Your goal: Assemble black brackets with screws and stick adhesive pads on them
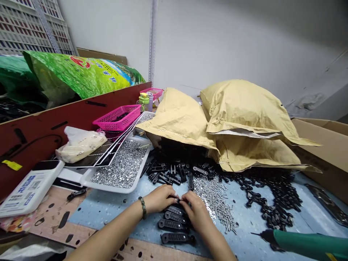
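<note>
My left hand (161,198), with a beaded bracelet at the wrist, and my right hand (196,209) meet over the blue work surface (108,210). Their fingertips pinch a small black plastic part (177,200), mostly hidden by the fingers. Just below them lies a row of black plastic arms (174,224) with ribbed faces and round ends. Loose silver screws (220,203) are spread to the right of my right hand. Beyond my fingers, black plastic pieces (165,174) spill in a heap from the mouth of a yellow paper sack (179,116).
A white tray of small metal nuts (119,166) stands left. A green electric screwdriver (304,243) points in from the right, near more black parts (280,199) and a phone (327,203). Stuffed sacks (250,108), a cardboard box (323,145) and a pink basket (119,117) stand behind.
</note>
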Demonstrator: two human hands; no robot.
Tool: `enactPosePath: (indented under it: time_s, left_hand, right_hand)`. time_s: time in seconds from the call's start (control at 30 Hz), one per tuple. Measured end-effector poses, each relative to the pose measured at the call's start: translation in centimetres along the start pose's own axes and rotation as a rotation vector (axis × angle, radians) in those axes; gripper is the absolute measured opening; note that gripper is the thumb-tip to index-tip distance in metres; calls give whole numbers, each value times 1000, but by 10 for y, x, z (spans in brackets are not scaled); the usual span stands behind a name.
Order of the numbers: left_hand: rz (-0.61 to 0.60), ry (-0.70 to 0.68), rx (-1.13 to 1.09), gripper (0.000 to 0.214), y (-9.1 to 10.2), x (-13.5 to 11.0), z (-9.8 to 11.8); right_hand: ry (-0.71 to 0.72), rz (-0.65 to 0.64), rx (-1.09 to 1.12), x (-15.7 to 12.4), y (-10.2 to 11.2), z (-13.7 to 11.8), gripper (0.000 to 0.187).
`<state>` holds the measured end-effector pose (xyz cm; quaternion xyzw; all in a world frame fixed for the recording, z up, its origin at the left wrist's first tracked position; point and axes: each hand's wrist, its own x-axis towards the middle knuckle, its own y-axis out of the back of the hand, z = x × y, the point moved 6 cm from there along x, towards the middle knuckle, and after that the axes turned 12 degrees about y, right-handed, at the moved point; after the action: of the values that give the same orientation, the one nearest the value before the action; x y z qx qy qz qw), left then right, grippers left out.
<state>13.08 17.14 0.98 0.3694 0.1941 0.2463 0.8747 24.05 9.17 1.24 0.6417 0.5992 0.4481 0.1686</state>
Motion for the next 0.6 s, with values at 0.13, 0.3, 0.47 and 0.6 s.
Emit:
enactPosePath:
  time_s: [0.13,0.3,0.47,0.6]
  left_hand:
    - [6,3,-9,16,0,-1,-1]
    - [13,16,-12,12,1,-3,1]
    - [13,37,-21,13,1,-4,1]
    - [8,42,-9,15,1,-4,1]
  right_hand:
    - [0,-52,-34,2,0,0,11]
    - [24,-142,-37,11,2,-7,15]
    - [-56,-151,2,13,0,-1,17]
    - [-208,-41,-13,13,-2,8,4]
